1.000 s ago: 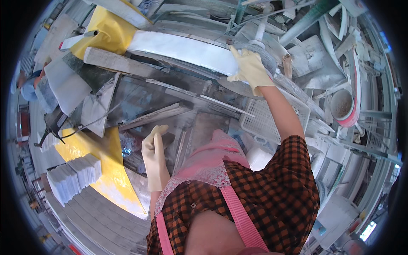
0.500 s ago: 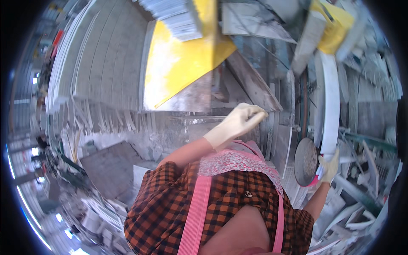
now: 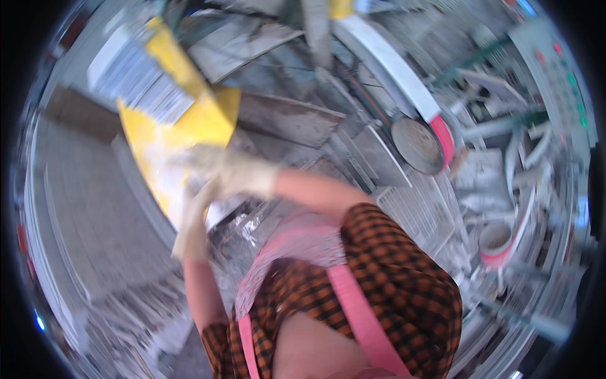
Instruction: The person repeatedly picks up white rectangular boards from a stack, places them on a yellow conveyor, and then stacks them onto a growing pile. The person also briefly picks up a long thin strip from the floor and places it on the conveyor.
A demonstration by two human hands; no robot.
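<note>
The picture is smeared by motion. My right hand (image 3: 224, 172), in a pale glove, reaches left across my body and hovers over a yellow board (image 3: 202, 123). My left hand (image 3: 189, 224), also gloved, rises from below and meets the right hand at the board's lower edge. Blur hides whether either hand holds anything. A stack of white strips (image 3: 136, 79) lies on the far end of the yellow board.
A dusty grey metal bench (image 3: 290, 117) lies behind the board. To the right are a round grey disc (image 3: 416, 145), a long white band with a red end (image 3: 404, 79), a white mesh basket (image 3: 420, 211) and a pink-rimmed bowl (image 3: 495, 243). Grey ribbed sheeting (image 3: 82, 208) fills the left.
The view has swung round. My right hand left the long white band at the far right and came across to the yellow board, joining my left hand there.
</note>
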